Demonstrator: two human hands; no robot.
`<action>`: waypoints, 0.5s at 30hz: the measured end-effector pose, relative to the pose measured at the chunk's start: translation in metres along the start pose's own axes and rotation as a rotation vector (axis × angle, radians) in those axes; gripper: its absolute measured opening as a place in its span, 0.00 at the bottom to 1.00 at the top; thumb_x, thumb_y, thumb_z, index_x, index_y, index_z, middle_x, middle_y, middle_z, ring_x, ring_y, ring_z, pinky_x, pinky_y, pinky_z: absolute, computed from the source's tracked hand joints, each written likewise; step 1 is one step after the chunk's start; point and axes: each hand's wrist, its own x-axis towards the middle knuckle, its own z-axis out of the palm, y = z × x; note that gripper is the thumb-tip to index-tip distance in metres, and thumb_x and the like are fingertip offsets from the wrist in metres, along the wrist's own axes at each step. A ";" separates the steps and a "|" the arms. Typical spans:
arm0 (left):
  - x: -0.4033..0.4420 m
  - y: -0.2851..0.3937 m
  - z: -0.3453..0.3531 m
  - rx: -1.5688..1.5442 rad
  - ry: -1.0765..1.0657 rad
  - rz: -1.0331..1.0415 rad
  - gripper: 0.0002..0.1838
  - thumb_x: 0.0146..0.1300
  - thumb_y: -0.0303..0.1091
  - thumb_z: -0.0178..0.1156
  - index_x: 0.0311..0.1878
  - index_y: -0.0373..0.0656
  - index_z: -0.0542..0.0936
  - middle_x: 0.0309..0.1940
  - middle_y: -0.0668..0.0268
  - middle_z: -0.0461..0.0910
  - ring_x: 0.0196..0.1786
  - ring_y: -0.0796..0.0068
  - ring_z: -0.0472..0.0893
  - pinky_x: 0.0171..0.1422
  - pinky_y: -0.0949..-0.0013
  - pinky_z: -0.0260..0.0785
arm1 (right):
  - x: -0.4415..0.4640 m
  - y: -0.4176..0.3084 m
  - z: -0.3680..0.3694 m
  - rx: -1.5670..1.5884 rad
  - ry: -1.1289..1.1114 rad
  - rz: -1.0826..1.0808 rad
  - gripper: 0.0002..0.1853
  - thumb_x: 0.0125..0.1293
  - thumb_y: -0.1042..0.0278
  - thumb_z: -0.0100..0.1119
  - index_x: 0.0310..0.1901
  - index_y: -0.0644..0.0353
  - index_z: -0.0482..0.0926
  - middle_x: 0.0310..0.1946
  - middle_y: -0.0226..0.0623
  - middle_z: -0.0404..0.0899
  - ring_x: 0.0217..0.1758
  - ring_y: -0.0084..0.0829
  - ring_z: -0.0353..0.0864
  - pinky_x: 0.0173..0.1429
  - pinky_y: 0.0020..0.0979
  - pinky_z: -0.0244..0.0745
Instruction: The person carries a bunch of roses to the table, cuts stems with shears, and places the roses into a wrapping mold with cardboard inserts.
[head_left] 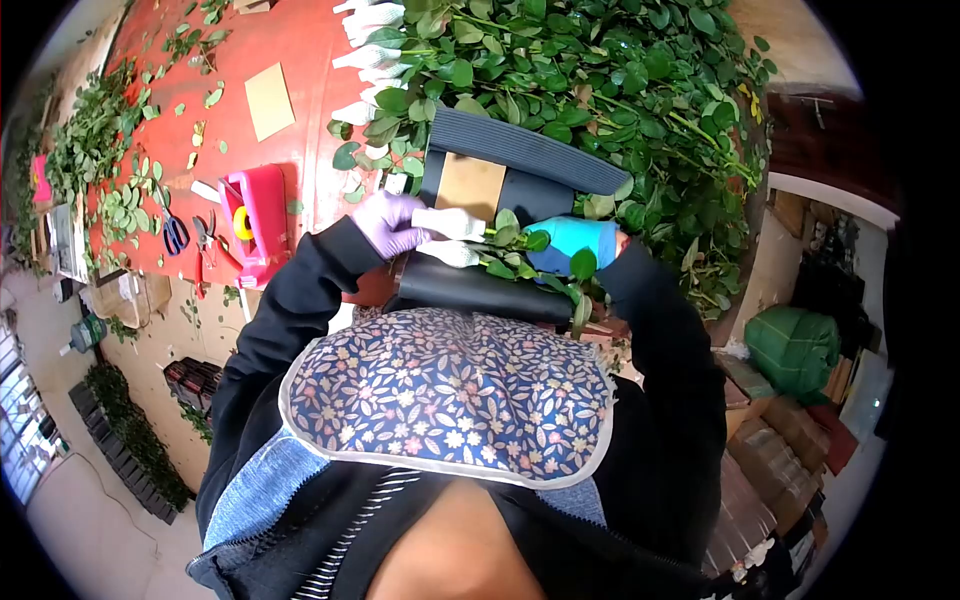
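Everything here is placed from the black holder with a ribbed far panel (530, 150) that lies on the red-topped bench (310, 80). Farthest left of the holder are the dark-blue-handled metal scissors (174, 234), then the red-handled metal cutters (222, 254), then the pink plastic tape dispenser (262, 215) with its yellow roll, well apart from the holder.

At the holder's left end is the left hand (392, 225), in a thin lilac glove. Its thumb and fingers pinch the left end of the upper of two white mesh-sleeved flower heads (452, 222); the lower one lies just beside it, on the near side. Both heads are over the holder's left half, immediately right of the left hand, which is the nearer hand to them. Beyond them, toward the holder's far panel, lies a tan cardboard piece (470, 187).

The green leafy stems (512, 240) run rightward from the heads, their long axis roughly along the holder's length. The right hand (575, 243), in a bright blue glove, is at the holder's right half, nearer the stems; leaves hide its fingers, so its grip cannot be told. Past the holder's far side and right end spreads a dense heap of green leafy cuttings (640, 90).
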 end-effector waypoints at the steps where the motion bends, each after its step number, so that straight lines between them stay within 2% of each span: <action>1: 0.000 0.005 -0.004 0.171 0.068 -0.147 0.25 0.52 0.36 0.76 0.53 0.41 0.81 0.43 0.58 0.84 0.39 0.68 0.82 0.47 0.67 0.74 | 0.003 0.006 -0.005 0.003 -0.085 0.044 0.10 0.66 0.65 0.59 0.42 0.62 0.81 0.29 0.34 0.81 0.31 0.26 0.76 0.38 0.33 0.73; 2: 0.001 0.008 -0.005 0.173 0.064 -0.148 0.25 0.52 0.36 0.76 0.53 0.41 0.81 0.43 0.58 0.84 0.39 0.68 0.82 0.47 0.67 0.74 | 0.005 0.006 -0.009 0.007 -0.170 0.090 0.08 0.66 0.68 0.59 0.41 0.63 0.82 0.30 0.31 0.81 0.31 0.22 0.74 0.38 0.31 0.72; 5: 0.011 0.020 0.000 0.348 0.317 0.477 0.39 0.51 0.45 0.76 0.64 0.42 0.70 0.54 0.55 0.79 0.51 0.60 0.82 0.53 0.65 0.75 | 0.014 0.004 -0.016 -0.049 -0.299 0.089 0.07 0.66 0.70 0.59 0.38 0.65 0.82 0.29 0.31 0.80 0.30 0.21 0.75 0.37 0.31 0.73; 6: 0.014 0.026 0.005 0.133 0.246 0.382 0.37 0.55 0.45 0.73 0.64 0.41 0.68 0.54 0.56 0.80 0.52 0.56 0.82 0.55 0.63 0.75 | 0.016 0.013 -0.018 0.031 -0.344 0.025 0.07 0.66 0.69 0.59 0.36 0.65 0.82 0.27 0.31 0.80 0.30 0.22 0.74 0.36 0.32 0.72; 7: 0.021 0.018 0.012 0.026 0.215 0.352 0.31 0.59 0.44 0.70 0.62 0.40 0.72 0.51 0.56 0.82 0.51 0.57 0.83 0.55 0.62 0.76 | 0.017 0.017 -0.019 0.027 -0.342 0.027 0.07 0.66 0.69 0.59 0.36 0.65 0.82 0.27 0.31 0.80 0.30 0.22 0.74 0.36 0.32 0.72; 9: 0.028 0.011 0.017 -0.055 0.159 0.163 0.24 0.62 0.42 0.68 0.57 0.39 0.76 0.45 0.54 0.84 0.47 0.59 0.85 0.51 0.61 0.77 | 0.018 0.013 -0.020 0.141 -0.281 0.070 0.08 0.66 0.68 0.59 0.36 0.65 0.81 0.27 0.33 0.80 0.30 0.22 0.75 0.35 0.32 0.72; 10: 0.031 0.007 0.022 -0.071 0.236 0.126 0.18 0.63 0.42 0.67 0.50 0.40 0.82 0.38 0.54 0.84 0.43 0.60 0.85 0.48 0.60 0.77 | 0.014 0.011 -0.022 0.140 -0.283 0.074 0.08 0.66 0.68 0.59 0.36 0.65 0.81 0.27 0.33 0.80 0.30 0.22 0.75 0.35 0.32 0.72; 12: 0.037 0.008 0.019 0.016 0.253 0.119 0.17 0.63 0.43 0.66 0.49 0.41 0.83 0.37 0.55 0.83 0.40 0.59 0.84 0.46 0.59 0.76 | 0.002 -0.034 -0.021 -0.167 -0.098 0.227 0.12 0.66 0.60 0.61 0.38 0.63 0.81 0.31 0.38 0.83 0.32 0.30 0.80 0.38 0.34 0.74; 13: 0.038 0.010 0.018 0.108 0.267 0.112 0.17 0.63 0.45 0.66 0.47 0.43 0.84 0.36 0.55 0.82 0.38 0.57 0.83 0.44 0.58 0.76 | -0.003 -0.042 -0.017 -0.166 -0.106 0.230 0.12 0.66 0.60 0.61 0.38 0.63 0.81 0.31 0.38 0.83 0.32 0.30 0.80 0.38 0.34 0.74; 14: 0.038 0.015 0.020 0.145 0.293 0.002 0.18 0.60 0.48 0.67 0.46 0.46 0.85 0.36 0.57 0.80 0.39 0.55 0.81 0.46 0.58 0.75 | -0.009 -0.049 -0.013 -0.569 0.066 0.207 0.16 0.65 0.56 0.62 0.41 0.63 0.80 0.31 0.40 0.82 0.33 0.36 0.81 0.40 0.37 0.75; 15: 0.039 0.018 0.020 0.141 0.294 -0.002 0.18 0.60 0.48 0.67 0.46 0.46 0.85 0.36 0.57 0.80 0.39 0.55 0.81 0.46 0.58 0.75 | -0.014 -0.062 -0.007 -0.968 0.245 0.175 0.20 0.64 0.52 0.64 0.44 0.62 0.79 0.32 0.42 0.82 0.35 0.41 0.82 0.41 0.40 0.75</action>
